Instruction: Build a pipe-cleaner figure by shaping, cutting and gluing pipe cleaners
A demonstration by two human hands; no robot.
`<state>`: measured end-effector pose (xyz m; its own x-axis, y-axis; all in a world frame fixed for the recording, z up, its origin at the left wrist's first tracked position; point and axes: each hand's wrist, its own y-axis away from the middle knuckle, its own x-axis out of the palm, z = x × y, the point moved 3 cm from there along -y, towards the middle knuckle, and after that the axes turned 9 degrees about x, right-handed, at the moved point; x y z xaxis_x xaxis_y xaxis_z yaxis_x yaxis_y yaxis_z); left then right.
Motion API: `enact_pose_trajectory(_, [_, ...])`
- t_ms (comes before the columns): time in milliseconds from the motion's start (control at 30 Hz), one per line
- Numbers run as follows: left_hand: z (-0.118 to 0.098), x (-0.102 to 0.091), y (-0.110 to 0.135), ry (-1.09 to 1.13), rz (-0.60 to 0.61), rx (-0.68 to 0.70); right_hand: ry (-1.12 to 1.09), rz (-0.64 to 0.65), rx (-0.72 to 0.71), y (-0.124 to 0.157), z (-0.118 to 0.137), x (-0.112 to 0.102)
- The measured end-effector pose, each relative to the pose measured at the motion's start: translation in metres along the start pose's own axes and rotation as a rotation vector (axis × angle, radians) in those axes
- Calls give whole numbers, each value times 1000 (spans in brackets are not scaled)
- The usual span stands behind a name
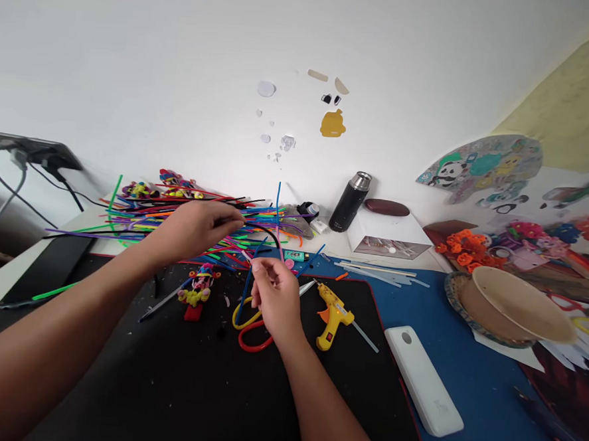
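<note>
My left hand (194, 228) reaches toward the heap of coloured pipe cleaners (184, 224) at the back of the desk, its fingers pinched on a black pipe cleaner (268, 233) that arcs to the right. My right hand (275, 292) hovers over the black mat (165, 372), fingers curled and pinched around the black pipe cleaner's other end, with a blue pipe cleaner (246, 287) beside it. Red-and-yellow handled scissors (248, 324) lie just under the right hand. A small pipe-cleaner figure (197, 293) lies left of them.
A yellow glue gun (333, 313) lies right of my right hand, glue sticks (376, 272) behind it. A white power bank (422, 378), a black flask (349, 202), a white box (388, 233), a paper plate (513, 304) and orange paper flowers (465, 249) sit to the right.
</note>
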<state>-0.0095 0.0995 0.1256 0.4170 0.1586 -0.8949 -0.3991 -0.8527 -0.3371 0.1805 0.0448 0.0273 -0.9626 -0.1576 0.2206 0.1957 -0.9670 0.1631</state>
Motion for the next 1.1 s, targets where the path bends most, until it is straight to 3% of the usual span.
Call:
enact_pose_trajectory(133, [3, 9, 25, 161, 171, -79, -55, -48, 31, -5, 0, -5])
enact_pose_trajectory(333, [5, 8, 38, 257, 353, -119, -29, -51, -8, -4, -1, -4])
enact_pose_trajectory(800, [15, 15, 45, 283, 460, -131, 16, -34, -50, -2, 0, -2])
enact_pose_trajectory(867, [17, 17, 44, 259, 436, -111, 14, -39, -54, -2, 0, -2])
enact_pose_trajectory(933, [13, 17, 43, 210, 323, -75, -2, -51, -49, -2, 0, -4])
enact_pose_trajectory(1033, [-11, 6, 50, 59, -63, 25, -66, -88, -28, -4, -1, -7])
enact_pose_trajectory(1100, [-35, 2, 61, -7, -204, 89, -134, -117, -4, -5, -1, -9])
